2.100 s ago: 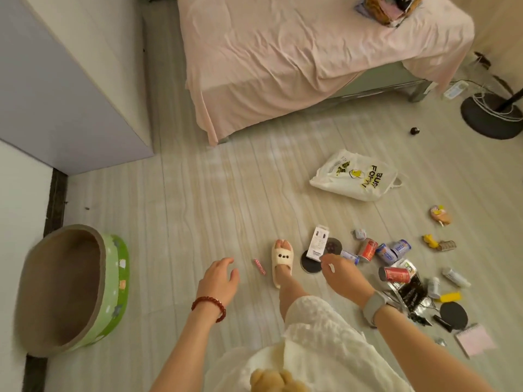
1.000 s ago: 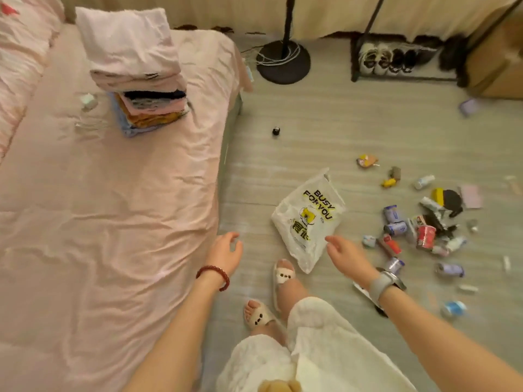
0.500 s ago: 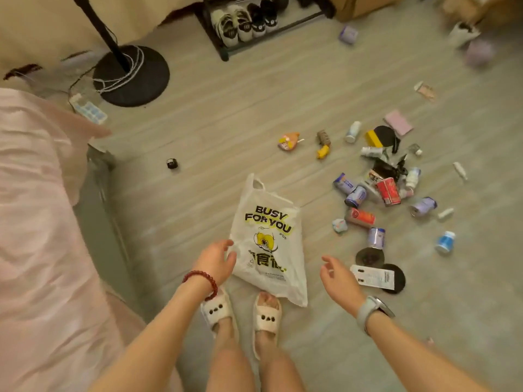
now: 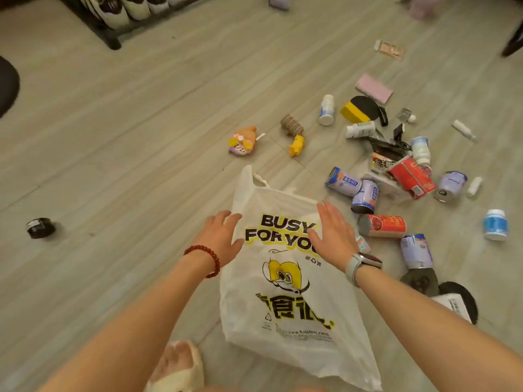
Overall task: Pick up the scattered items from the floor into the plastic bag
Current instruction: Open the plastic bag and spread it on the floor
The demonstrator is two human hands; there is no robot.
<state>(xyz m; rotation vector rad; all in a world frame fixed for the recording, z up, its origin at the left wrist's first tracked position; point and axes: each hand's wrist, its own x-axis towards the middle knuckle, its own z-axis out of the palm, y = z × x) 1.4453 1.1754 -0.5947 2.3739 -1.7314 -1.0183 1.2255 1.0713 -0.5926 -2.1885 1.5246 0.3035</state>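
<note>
Both bare forearms reach forward and down, converging toward the middle. The left hand [image 4: 219,239], a red bead bracelet at its wrist, is spread flat, palm down, fingers splayed. The right hand [image 4: 334,236], a grey watch at its wrist, is likewise flat, fingers extended forward. One slippered foot shows below.

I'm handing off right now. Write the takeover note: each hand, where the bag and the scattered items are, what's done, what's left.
Left hand: open, empty, at the left edge of the plastic bag.
Right hand: open, empty, over the bag's upper right.
Bag: flat on the floor, handles away from the person, looks empty.
Items: all on the floor, mostly right of the bag, such as the red can and blue-label bottle; plush toy beyond the bag; dark jar far left.
Done: nothing bagged.
Left: open the bag, collect everything.
</note>
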